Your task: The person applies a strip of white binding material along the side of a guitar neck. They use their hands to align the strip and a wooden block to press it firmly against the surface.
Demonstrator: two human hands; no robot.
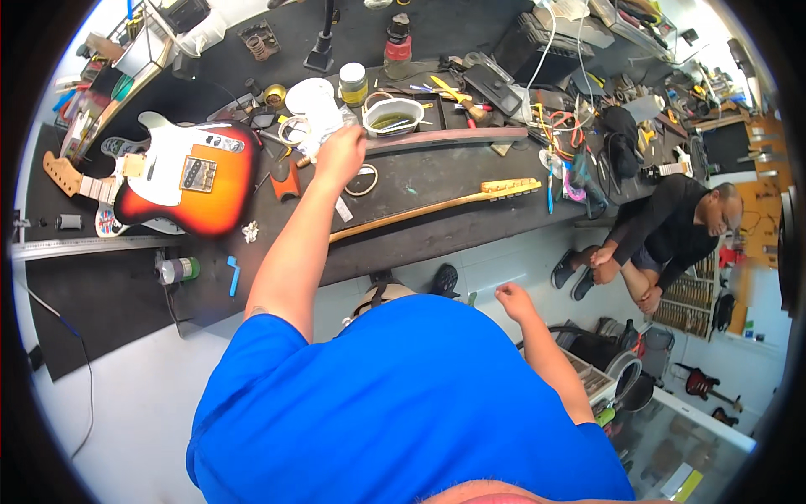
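My left hand (340, 157) is stretched over the bench, its fingers curled down. What they hold, if anything, is hidden. Just beyond it lies crumpled white paper or cloth (321, 116), and to its right stands a white tub (393, 115) with greenish liquid inside. Beside the hand, a long dark reddish wooden bar (453, 136) lies across the bench. Nearer the front edge rests a guitar neck (420, 208) with a light wood headstock. My right hand (515, 301) hangs off the bench, fingers curled in, nothing seen in them.
A sunburst electric guitar (222, 197) lies at the left of the black bench (403, 172). A yellowish jar (353, 84) stands behind the tub. Tools and cables (571, 122) crowd the right. A seated person (672, 223) is beyond the bench's right end.
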